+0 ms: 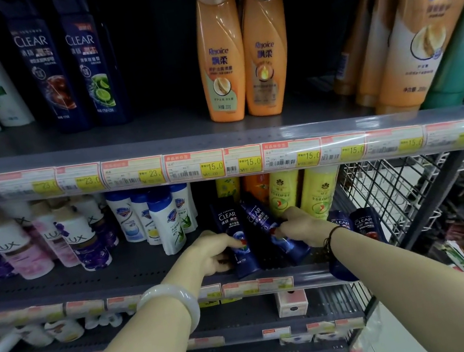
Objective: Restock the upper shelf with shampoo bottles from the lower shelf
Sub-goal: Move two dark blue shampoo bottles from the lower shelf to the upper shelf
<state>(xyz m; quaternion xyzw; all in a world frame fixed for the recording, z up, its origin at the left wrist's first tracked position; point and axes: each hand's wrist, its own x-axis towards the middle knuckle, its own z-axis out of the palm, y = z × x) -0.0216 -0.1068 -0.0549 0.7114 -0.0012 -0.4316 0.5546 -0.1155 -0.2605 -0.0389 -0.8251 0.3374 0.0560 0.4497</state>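
Two dark blue bottles on the lower shelf (58, 287) gripped: left hand (213, 250) clamped on left bottle (235, 234), right hand (298, 226) on right bottle (264, 226); both best lifted upright, clear of the price strip (222, 162), into the upper shelf (153, 124) gap.

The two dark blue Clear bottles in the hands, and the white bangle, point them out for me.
Left Clear bottle (237, 237): head view, on its front label.
Right Clear bottle (258, 217): head view, on its upper label.
White bangle (173, 299): head view, on the band's top, left wrist.
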